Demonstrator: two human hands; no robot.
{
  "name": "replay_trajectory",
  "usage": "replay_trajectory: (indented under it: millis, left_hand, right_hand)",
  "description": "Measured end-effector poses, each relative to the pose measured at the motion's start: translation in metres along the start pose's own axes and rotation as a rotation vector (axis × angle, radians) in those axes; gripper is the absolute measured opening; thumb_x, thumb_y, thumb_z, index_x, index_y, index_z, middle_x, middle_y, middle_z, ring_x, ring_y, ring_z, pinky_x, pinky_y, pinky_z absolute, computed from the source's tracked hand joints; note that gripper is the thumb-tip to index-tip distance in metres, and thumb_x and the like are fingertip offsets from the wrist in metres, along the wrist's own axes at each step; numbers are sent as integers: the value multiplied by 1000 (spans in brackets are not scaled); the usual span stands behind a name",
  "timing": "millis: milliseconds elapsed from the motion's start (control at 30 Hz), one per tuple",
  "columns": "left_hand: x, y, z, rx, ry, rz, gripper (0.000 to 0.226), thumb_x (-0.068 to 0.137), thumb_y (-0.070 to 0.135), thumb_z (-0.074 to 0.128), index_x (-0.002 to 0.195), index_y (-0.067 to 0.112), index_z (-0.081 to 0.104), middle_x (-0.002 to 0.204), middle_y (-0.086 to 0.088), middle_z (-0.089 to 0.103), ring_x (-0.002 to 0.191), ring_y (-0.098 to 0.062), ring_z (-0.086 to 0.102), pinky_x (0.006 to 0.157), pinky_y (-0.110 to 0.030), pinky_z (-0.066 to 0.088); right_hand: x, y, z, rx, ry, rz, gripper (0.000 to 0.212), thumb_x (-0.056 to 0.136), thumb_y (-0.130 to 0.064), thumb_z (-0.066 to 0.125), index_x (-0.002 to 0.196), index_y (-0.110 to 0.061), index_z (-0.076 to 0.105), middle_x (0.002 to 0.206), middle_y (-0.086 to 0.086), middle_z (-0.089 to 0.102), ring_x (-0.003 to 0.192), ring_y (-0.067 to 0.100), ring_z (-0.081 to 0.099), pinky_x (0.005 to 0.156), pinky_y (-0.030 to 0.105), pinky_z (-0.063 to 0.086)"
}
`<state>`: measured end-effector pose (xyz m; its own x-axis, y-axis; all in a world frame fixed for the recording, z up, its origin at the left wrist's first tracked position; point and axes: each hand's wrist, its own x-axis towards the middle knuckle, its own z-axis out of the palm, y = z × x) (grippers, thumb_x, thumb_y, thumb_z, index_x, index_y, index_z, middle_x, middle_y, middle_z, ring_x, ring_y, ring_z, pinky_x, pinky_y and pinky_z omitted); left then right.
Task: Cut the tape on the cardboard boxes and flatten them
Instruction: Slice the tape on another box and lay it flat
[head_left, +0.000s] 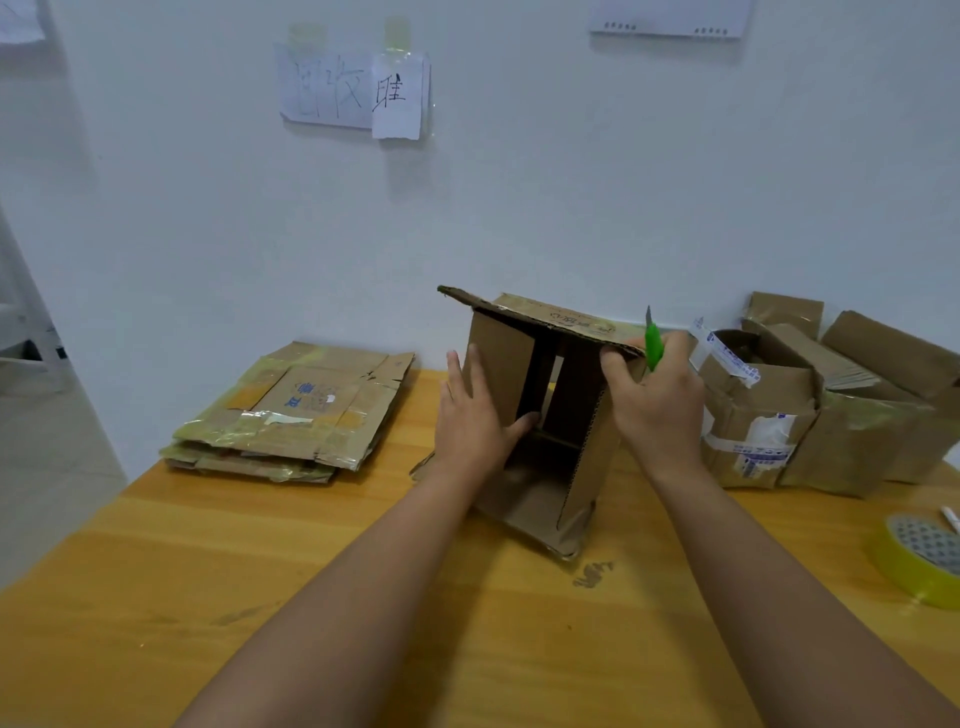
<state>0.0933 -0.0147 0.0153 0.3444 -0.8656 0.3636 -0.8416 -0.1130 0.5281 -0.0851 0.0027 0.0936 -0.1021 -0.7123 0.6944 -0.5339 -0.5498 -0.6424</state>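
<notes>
An opened cardboard box stands on the wooden table near the middle of its far edge, its open end turned toward the person so that the dark inside and the loose flaps show. The left hand lies flat against the box's left flap, fingers straight and pointing up, the thumb hooked over the flap's inner edge. The right hand grasps a green utility knife, fingers curled round the handle with the blade pointing up, and its thumb and forefinger also pinch the right end of the box's top flap, which juts out level toward the left. Toward the far left corner of the table lies a stack of flattened boxes, their panels streaked with yellowish tape. Along the right side of the far edge stand several unflattened boxes, touching one another, some bearing white labels. At the right edge of the table lies a roll of yellow tape on its side, with a white pen just behind it. Paper notes are taped to the white wall behind the table.
</notes>
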Motion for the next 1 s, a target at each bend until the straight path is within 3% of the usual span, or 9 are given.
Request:
replay_trajectory:
  millis: [100,333,433,533,600,800,867,933,1000]
  left_hand:
    - [0,3,2,-115,-60,0,107,91,39,66,154,25,-19,165,-6,-1,137,-32,42,90,-34,53]
    - [-16,-13,-15,-348,23,10,69,98,7,45,157,22,13,133,-6,55,90,-17,59,61,-21,42]
    - [-25,-29,-26,-463,61,-33,52,104,16,41,152,28,23,123,1,57,106,-18,59,76,-26,45]
    - [-38,-41,-34,-642,58,-158,53,106,29,37,155,30,17,147,-1,46,132,-21,46,97,-32,40]
    - [-48,-43,-38,-718,37,-186,55,107,27,36,156,29,13,153,-2,38,140,-22,38,99,-28,34]
    - [-59,-37,-40,-862,8,-261,53,108,22,35,156,32,16,154,1,38,142,-23,35,99,-29,33]
    - [-60,-40,-41,-869,-28,-290,53,107,24,36,155,34,15,154,1,39,142,-24,36,99,-31,35]
    - [-62,-40,-47,-791,-22,-280,61,105,24,43,156,34,11,154,-2,39,140,-26,39,98,-32,37]
    - [-67,-34,-58,-580,137,-162,75,100,19,53,156,32,5,157,-2,30,142,-25,34,105,-37,40]
  right_hand:
    - [6,2,-3,25,-6,44,31,91,-31,64,89,-15,38,64,1,39,51,14,35,46,28,32]
    - [10,7,-9,19,-52,69,27,92,-30,64,98,-14,42,77,1,50,54,10,40,44,14,34]
    - [6,9,-8,58,-107,59,25,92,-24,64,105,-18,44,102,0,59,61,5,49,47,9,40]
    - [-1,10,-5,61,-124,75,26,91,-16,63,110,-17,45,120,1,59,76,-5,51,56,1,41]
    - [-6,9,-4,65,-127,87,28,91,-13,63,115,-12,48,126,0,58,78,-6,52,57,2,41]
    - [-16,0,-2,11,-193,83,41,88,-18,67,118,-5,43,109,-4,48,79,8,49,61,17,42]
    - [-16,-1,-4,-11,-213,71,42,87,-20,68,116,-5,42,113,6,55,85,19,55,67,33,51]
    - [-18,1,-6,-50,-231,55,40,85,-23,69,110,-9,40,116,13,58,83,26,57,66,47,54]
    - [-22,4,-8,-97,-229,36,41,84,-27,70,105,-11,38,108,15,60,73,29,58,59,50,53]
